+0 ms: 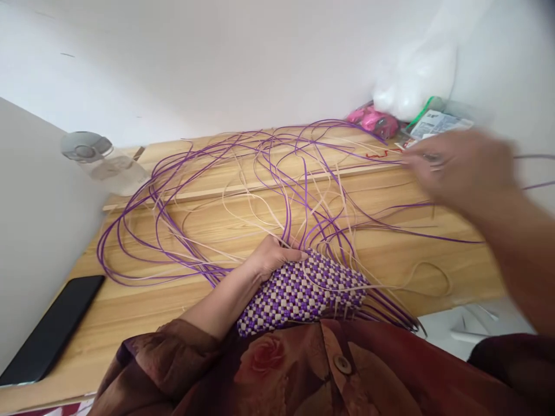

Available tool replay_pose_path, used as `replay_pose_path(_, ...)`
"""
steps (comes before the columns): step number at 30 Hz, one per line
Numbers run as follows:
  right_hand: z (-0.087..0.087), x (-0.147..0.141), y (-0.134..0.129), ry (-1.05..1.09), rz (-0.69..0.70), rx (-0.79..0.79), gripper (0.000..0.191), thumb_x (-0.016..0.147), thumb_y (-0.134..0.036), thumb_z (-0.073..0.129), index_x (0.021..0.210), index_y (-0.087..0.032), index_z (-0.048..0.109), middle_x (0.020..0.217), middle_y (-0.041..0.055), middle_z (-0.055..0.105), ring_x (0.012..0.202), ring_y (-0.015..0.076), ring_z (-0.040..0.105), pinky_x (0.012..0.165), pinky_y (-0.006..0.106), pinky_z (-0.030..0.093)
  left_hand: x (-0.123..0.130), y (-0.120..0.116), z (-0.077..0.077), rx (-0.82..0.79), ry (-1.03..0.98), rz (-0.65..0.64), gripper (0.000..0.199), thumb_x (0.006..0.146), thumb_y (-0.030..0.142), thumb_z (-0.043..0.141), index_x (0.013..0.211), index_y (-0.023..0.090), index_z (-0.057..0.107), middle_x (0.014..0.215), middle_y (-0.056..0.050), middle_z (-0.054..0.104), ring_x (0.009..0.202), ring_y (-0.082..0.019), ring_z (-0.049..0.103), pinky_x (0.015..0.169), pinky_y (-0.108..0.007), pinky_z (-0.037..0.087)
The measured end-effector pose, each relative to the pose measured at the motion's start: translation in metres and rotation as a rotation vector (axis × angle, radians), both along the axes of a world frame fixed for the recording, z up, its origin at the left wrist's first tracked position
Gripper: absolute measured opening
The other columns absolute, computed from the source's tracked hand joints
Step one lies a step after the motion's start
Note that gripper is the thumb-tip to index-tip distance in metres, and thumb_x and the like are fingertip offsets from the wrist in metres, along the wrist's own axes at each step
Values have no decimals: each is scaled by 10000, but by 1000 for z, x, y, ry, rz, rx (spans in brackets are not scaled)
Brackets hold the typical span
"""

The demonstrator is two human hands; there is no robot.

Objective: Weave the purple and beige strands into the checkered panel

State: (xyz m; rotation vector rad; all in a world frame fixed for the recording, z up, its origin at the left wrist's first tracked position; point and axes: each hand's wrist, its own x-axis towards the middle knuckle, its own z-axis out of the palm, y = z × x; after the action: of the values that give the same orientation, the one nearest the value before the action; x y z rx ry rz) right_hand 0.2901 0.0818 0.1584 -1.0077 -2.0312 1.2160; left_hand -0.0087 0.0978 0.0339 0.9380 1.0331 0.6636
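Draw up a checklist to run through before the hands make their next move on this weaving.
1. Left hand holding the woven piece: ok, thumb over its upper edge.
2. Right hand securely gripping a strand: cannot tell, its fingers are blurred.
3. Loose strands free of crossings: not ok, purple and pale ones loop over each other across the table.
4. Phone clear of the strands: ok, it lies apart at the left.
5. Woven piece's lower edge fully in sight: not ok, the shirt covers part.
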Motion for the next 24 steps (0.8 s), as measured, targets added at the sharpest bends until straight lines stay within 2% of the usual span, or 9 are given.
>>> replay_pose_path(1, -10, -29, 15, -114, -12, 232, 228, 939, -363, 476, 883, -321, 693, 946, -2, 695, 1014, 171, 629, 909, 268, 500, 0, 0, 0, 21, -11, -9, 280, 488, 226, 843, 703, 118, 699, 660, -28, 680, 581, -131, 587, 625, -275, 473)
replay_pose_path(2, -23, -56, 24, -260, -74, 515, 155, 901, -326, 558, 979, -293, 688, 1111, 15, 669, 1100, 209, 590, 1036, 352, 428, 0, 0, 0, 44, -30, -15, 284, 495, 230, 841, 717, 120, 703, 687, -31, 688, 602, -135, 594, 647, -280, 477)
replay_pose_path(3, -37, -79, 27, -371, 83, 657, 205, 896, -307, 563, 1060, -245, 668, 1217, 52, 626, 1167, 245, 549, 1074, 414, 389, 0, 0, 0, 65, -51, -21, 281, 501, 231, 840, 721, 123, 704, 706, -32, 692, 620, -138, 599, 665, -283, 479)
replay_pose_path(5, -61, -106, 23, -493, 208, 753, 218, 900, -186, 515, 1075, -179, 645, 1198, 98, 619, 1165, 242, 532, 1044, 424, 403, 0, 0, 1, 91, -73, -28, 257, 508, 232, 835, 700, 127, 701, 701, -22, 688, 621, -134, 595, 671, -279, 475)
replay_pose_path(8, -77, -108, 8, -618, 201, 696, 188, 876, -103, 475, 957, -155, 637, 1012, 111, 639, 1007, 225, 563, 908, 381, 450, 0, 1, 1, 73, -40, -29, 244, 498, 236, 836, 670, 125, 702, 654, -17, 675, 574, -125, 571, 624, -269, 458)
replay_pose_path(11, -67, -101, 6, -712, 163, 532, 152, 878, -152, 477, 833, -158, 622, 859, 92, 630, 820, 200, 562, 758, 328, 427, 0, 0, 0, 60, -7, -46, 244, 509, 249, 830, 684, 123, 715, 650, -23, 675, 558, -123, 559, 597, -264, 441)
replay_pose_path(15, -56, -110, 21, -603, 176, 169, 199, 893, -272, 502, 782, -175, 635, 707, 16, 634, 624, 123, 527, 595, 254, 335, -1, 0, 0, 137, -8, -90, 221, 550, 242, 816, 709, 128, 712, 654, -9, 657, 580, -115, 550, 611, -257, 432)
replay_pose_path(20, -77, -113, 47, -416, 71, 278, 202, 877, -324, 553, 818, -166, 662, 767, 19, 657, 706, 126, 547, 662, 241, 332, -2, 0, 0, 92, -47, -42, 278, 503, 224, 848, 704, 126, 681, 683, -3, 657, 613, -110, 562, 653, -260, 443)
replay_pose_path(24, -90, -98, 47, -416, -2, 253, 198, 891, -336, 531, 853, -173, 638, 685, -10, 613, 612, 105, 496, 624, 231, 313, -2, 1, 0, 1, -32, -35, 317, 472, 234, 869, 691, 131, 664, 632, 8, 648, 564, -93, 549, 619, -249, 438)
